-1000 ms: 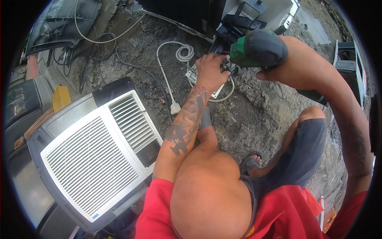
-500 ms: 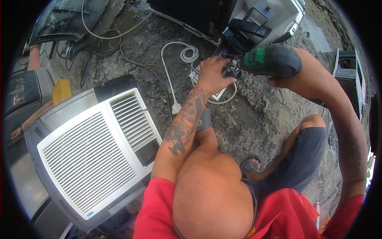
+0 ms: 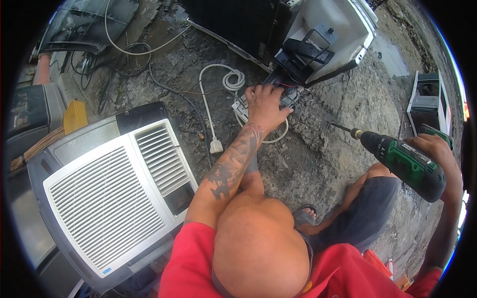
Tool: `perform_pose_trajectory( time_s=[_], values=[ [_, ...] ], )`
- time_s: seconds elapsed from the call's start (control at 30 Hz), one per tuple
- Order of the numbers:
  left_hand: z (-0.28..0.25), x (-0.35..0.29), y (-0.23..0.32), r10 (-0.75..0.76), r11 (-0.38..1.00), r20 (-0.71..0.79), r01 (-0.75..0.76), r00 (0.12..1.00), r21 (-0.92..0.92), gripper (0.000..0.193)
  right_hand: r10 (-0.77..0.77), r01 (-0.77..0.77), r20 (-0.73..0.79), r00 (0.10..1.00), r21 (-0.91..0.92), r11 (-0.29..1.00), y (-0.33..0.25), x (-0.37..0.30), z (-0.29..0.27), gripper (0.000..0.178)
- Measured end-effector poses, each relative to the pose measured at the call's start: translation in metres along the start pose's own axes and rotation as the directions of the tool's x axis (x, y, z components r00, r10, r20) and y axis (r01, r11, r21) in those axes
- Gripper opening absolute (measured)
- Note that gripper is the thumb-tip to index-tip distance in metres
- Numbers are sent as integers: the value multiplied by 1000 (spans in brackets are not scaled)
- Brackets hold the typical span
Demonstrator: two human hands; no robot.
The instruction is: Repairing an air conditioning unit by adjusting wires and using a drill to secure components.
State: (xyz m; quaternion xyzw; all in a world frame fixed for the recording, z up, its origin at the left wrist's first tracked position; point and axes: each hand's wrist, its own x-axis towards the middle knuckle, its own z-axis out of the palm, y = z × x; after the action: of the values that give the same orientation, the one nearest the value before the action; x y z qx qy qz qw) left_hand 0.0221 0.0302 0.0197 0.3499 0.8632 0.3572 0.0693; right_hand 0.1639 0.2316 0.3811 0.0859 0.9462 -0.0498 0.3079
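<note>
Grey, rough, damp-looking ground, lumpy and pitted, fills most of the scene. Near left, boxy air conditioner: white plastic front, two banks of parallel slats, grey body behind, set at a slant. Far centre, open casing, smooth white scuffed inner wall, dark flat panel on its left. Far right, small box-shaped frame, dark with pale edges. Black angular bracket sits at the white casing's mouth. Cordless drill, green and black hard plastic, rounded motor end, tapered nose, brass-coloured collar, is on the right, raised over the ground and beside the person's knee. Smooth whitish cord coils far centre, runs nearer to a blocky plug. Small grey assembly with thin wires lies just right of the coil, details too small to tell. Right hand is wrapped around the drill's handle. Left hand lies palm down over the assembly, fingers a bit spread, thumb out to the right; can't tell if it pinches anything underneath. Drill's long axis runs diagonally, near right to far left; thin dark bit points left and far, tip well apart from the left hand.
</note>
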Motion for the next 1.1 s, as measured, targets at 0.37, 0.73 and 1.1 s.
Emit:
perform_pose_trajectory(
  time_s=[0.37,0.73,1.1],
  values=[
    [-18,6,-3,-154,988,-154,150,976,-37,22,286,-261,-153,946,165,951,120,80,216,80],
    [5,8,15,-146,964,233,85,962,253,33,451,-452,81,889,319,833,116,129,348,74],
    [-3,4,4,-104,993,261,114,960,-23,24,393,-132,-344,853,586,800,6,279,270,58]
  ],
)
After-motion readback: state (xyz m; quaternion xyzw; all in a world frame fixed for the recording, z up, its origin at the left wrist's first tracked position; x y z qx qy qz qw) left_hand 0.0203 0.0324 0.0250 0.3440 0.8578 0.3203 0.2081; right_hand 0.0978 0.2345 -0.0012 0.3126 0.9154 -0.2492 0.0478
